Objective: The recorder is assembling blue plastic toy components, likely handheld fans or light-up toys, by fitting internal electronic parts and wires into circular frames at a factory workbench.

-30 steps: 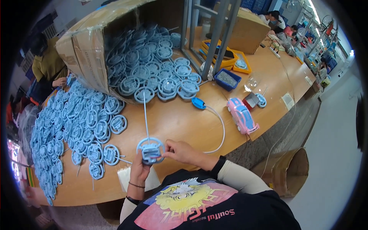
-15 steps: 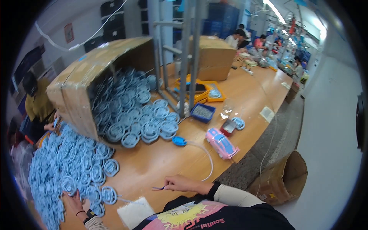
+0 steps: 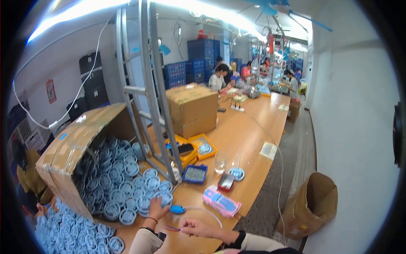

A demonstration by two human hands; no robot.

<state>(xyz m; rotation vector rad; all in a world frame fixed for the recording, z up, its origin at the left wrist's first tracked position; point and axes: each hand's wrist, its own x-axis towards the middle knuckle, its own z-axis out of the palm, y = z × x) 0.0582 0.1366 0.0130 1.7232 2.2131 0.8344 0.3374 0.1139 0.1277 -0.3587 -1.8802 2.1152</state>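
Observation:
My left hand (image 3: 157,209) is stretched toward a heap of light-blue round openwork plastic pieces (image 3: 144,204), its fingers apart at the heap's near edge. The heap spills from a cardboard box (image 3: 63,156) lying on its side. My right hand (image 3: 197,227) is closed in a pinch on a thin purple and reddish strip (image 3: 172,228), whose kind I cannot make out. Between my hands and the heap lies a small blue oval part (image 3: 177,209) with a white cord (image 3: 207,209). Beyond my right hand sits a pink toy car (image 3: 221,201) with blue windows.
A metal frame (image 3: 152,101) stands beside the tipped box. Past it are a closed carton (image 3: 193,111), yellow trays (image 3: 205,146), a blue bin of small parts (image 3: 195,174) and a red box (image 3: 226,182). An open carton (image 3: 311,205) stands on the floor at right. Several people work farther along.
The view has tilted up. My left hand has gone from the loose pile at lower left to the pieces at the box's mouth, leaving the piece it touched. My right hand still pinches the strip.

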